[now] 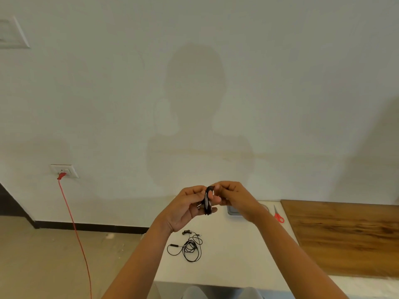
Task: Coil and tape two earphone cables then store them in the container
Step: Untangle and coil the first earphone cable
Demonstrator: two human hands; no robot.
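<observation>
Both hands are raised above the white table [226, 262]. My left hand [185, 207] grips a coiled black earphone cable [208, 200] held upright. My right hand [233, 196] pinches the top of that same coil, where a strip of black tape seems to wrap it. A second black earphone cable [190, 247] lies loose and tangled on the table below my hands, its earbuds toward the far side. A grey container [234, 211] sits on the table behind my right wrist, mostly hidden.
Red-handled scissors [278, 215] lie to the right of the container. A wooden board [345, 236] covers the right part of the table. A red cord [74, 229] hangs from a wall socket [63, 171] at the left, down over the floor.
</observation>
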